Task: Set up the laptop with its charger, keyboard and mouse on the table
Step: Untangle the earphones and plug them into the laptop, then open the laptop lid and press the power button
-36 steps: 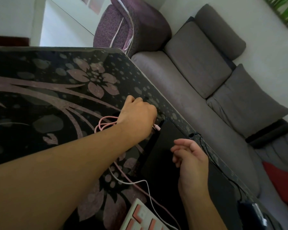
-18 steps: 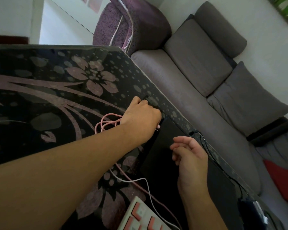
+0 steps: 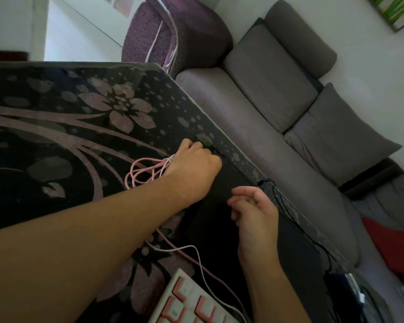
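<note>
- Two hands work at the closed laptop (image 3: 219, 206), which lies flat on the table (image 3: 56, 113) near its sofa-side edge.
- Left hand (image 3: 194, 166): fingers curled at the laptop's far corner, presumably pinching the pink cable (image 3: 145, 171) plug; the grip itself is hidden.
- Right hand (image 3: 254, 208): loosely curled above the lid, holding nothing.
- Keyboard (image 3: 191, 301): at the near edge.
- Handling: the cable is light and limp; hold it at the rigid plug. The laptop is stiff, likely slippery on glass.
</note>
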The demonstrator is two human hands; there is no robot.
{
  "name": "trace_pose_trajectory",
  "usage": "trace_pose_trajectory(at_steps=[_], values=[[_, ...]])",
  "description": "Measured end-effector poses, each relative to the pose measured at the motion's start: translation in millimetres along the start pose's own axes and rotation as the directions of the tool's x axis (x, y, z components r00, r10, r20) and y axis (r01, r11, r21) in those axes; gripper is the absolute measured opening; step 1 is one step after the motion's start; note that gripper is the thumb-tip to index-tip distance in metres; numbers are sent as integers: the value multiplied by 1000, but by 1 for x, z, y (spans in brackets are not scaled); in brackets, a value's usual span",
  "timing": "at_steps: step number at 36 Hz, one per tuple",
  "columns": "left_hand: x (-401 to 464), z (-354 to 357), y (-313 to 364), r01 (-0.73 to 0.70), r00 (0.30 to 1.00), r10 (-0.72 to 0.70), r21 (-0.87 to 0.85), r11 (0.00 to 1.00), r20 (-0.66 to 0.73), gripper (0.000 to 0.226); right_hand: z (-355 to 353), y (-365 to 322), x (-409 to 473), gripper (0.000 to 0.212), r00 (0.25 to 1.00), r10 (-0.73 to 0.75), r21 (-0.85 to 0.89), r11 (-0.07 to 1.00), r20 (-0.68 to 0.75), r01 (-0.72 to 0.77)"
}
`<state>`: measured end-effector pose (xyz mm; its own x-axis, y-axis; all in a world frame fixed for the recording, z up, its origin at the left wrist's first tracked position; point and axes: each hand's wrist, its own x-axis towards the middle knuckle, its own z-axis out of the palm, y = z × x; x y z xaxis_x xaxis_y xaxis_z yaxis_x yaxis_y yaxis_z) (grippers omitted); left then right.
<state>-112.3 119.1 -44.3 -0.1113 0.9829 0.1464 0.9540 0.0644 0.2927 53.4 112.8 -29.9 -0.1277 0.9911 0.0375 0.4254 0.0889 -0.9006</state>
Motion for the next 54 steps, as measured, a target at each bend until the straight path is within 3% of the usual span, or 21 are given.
trace_pose_trajectory(at_steps=[11,15,22,26,30,35,42,46,51,54], values=[[-8,0,1,-17,999,12,-111,994,-47,39,2,3,4,31,1000,22,-17,1000,-21,-23],[-17,2,7,-78,997,80,-137,987,14,50,4,3,6,30,998,47,-14,999,-47,-47],[-37,-7,23,-132,990,127,74,989,61,54,-11,-3,-4,55,998,65,-108,992,-14,-66],[-45,-14,37,-169,966,159,29,985,205,58,-48,-2,-21,75,990,121,-376,923,75,-84],[-52,-27,51,-143,934,123,37,989,336,68,-102,17,-53,64,986,162,-582,805,33,-113],[-68,-33,70,-79,896,61,22,997,439,86,-162,35,-88,59,959,280,-711,668,-31,-218],[-100,-32,101,-112,893,49,115,987,447,104,-200,50,-124,35,935,347,-808,529,-73,-259],[-111,-33,113,-138,911,89,94,986,403,95,-209,54,-139,32,940,336,-814,527,-65,-244],[-119,-32,121,-135,931,96,86,987,353,87,-213,54,-143,37,949,305,-808,537,-81,-241],[-121,-33,124,-126,938,98,65,990,332,81,-214,55,-137,56,945,320,-794,556,-71,-247]])
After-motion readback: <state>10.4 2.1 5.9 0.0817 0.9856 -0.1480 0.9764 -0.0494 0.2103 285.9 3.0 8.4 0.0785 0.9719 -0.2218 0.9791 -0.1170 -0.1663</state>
